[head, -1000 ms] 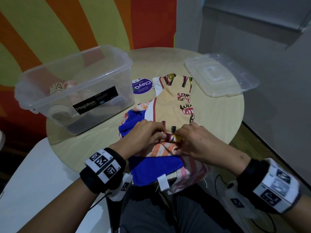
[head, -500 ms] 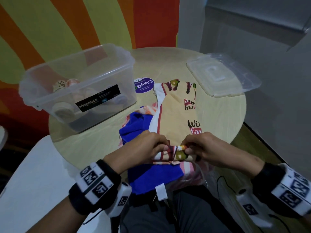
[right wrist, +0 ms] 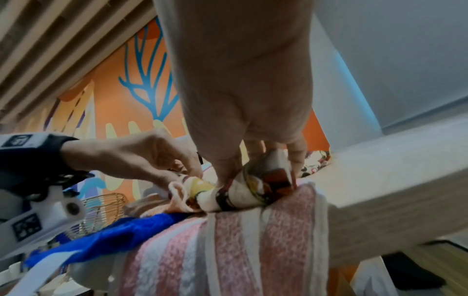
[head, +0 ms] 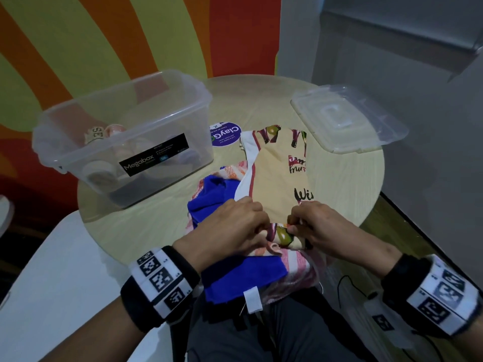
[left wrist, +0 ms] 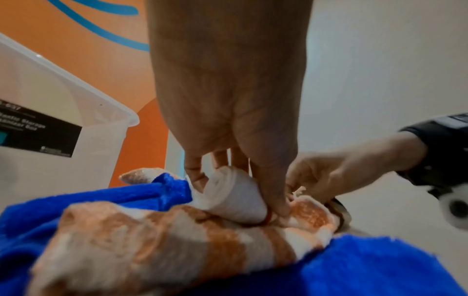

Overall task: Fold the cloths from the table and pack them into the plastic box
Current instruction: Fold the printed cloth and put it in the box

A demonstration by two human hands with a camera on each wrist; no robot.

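Head view, left hand (head: 230, 226): fingers curled over the near, rolled end of the printed cloth (head: 279, 173), gripping it.
Head view, right hand (head: 321, 226): fingers and thumb pinch the same rolled end from the other side; the two hands nearly touch.
Head view, printed cloth: beige with fruit and lettering, stretched from the hands across the round table (head: 352, 178) toward its middle.
Head view, pile: blue cloth (head: 235, 275) and pink striped towel (head: 295, 267) lie under the roll and hang over the table's near edge.
Head view, plastic box (head: 125, 142): open, on the table's left, with rolled cloths inside; its lid (head: 347, 118) lies at the far right.
Left wrist view, left hand (left wrist: 228, 100): thumb and fingertips (left wrist: 276, 204) wrap a white roll of cloth, resting on an orange-and-white towel (left wrist: 152, 240) over the blue cloth (left wrist: 380, 266).
Right wrist view, right hand (right wrist: 243, 90): thumb and fingers clamp the printed roll (right wrist: 243, 188), which sits on the pink striped towel (right wrist: 240, 250); the left hand (right wrist: 142, 158) grips its other end.
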